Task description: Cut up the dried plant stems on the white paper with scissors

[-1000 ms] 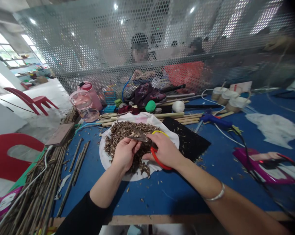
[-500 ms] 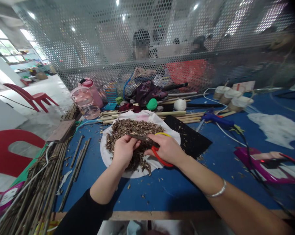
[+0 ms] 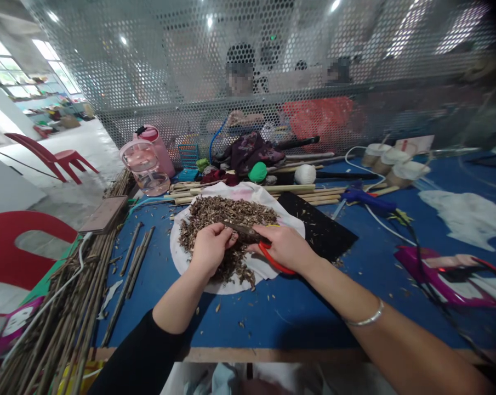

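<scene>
A round white cloth (image 3: 181, 258) lies on the blue table, bearing a heap of small brown dried plant pieces (image 3: 215, 211). Over the heap, my right hand (image 3: 286, 247) grips a pair of scissors (image 3: 274, 259) with red and yellow handles. Their dark blades point left toward my left hand (image 3: 212, 247). Thumb and forefinger of that hand are pinched together close to the blade tips; a small brownish piece seems to be between them, too small to name. How far the blades are apart is hard to make out.
Bundled thin sticks (image 3: 73, 291) line the left edge, with a phone (image 3: 103, 214) on top. Behind the cloth lie pale rods (image 3: 292, 189), a green yarn ball (image 3: 257, 172) and a white one (image 3: 305, 174). A blue glue gun (image 3: 366, 200) and paper cups (image 3: 406, 170) stand right, before a perforated metal screen (image 3: 169, 71).
The scissor blades look closer together, and their yellow handle shows less above my right hand. My left hand stays pinched in nearly the same place. The whole view has shifted slightly.
</scene>
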The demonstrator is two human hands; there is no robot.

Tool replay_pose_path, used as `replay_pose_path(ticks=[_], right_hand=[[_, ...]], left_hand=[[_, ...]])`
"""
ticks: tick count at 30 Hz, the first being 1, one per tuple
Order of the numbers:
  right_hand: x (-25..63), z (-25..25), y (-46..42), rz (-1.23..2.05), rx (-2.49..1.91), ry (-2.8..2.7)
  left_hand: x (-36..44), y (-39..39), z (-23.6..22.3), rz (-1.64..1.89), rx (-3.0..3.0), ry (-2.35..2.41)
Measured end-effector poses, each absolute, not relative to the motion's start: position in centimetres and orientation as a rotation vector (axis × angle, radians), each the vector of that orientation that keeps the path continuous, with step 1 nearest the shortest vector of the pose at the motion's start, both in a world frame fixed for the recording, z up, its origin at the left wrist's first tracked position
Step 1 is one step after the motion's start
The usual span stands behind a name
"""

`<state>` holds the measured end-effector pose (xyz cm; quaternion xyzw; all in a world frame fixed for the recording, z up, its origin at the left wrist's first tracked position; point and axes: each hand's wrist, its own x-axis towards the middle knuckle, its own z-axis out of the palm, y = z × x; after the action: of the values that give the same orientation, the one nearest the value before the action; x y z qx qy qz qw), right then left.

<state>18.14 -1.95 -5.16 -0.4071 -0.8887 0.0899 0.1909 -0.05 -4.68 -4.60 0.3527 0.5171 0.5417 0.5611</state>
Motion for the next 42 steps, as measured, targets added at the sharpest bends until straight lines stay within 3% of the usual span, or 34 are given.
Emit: replay_pose_path(ticks=[11,29,42], right_hand=[[17.9,-4.7,-2.2,0.065,-1.19,-2.447],[17.9,-4.9,-2.1,0.148,-1.157,-2.377],[20.5,-2.6,-1.0,0.541,-1.356,-2.28]], left_hand=[[-0.4,-4.6,-2.7,1.383,0.297,0.888],[-0.4,-4.9,-2.5,1.257,0.299,0.765],[-1.6,-3.3,-2.8,1.377,0.91,1.385]])
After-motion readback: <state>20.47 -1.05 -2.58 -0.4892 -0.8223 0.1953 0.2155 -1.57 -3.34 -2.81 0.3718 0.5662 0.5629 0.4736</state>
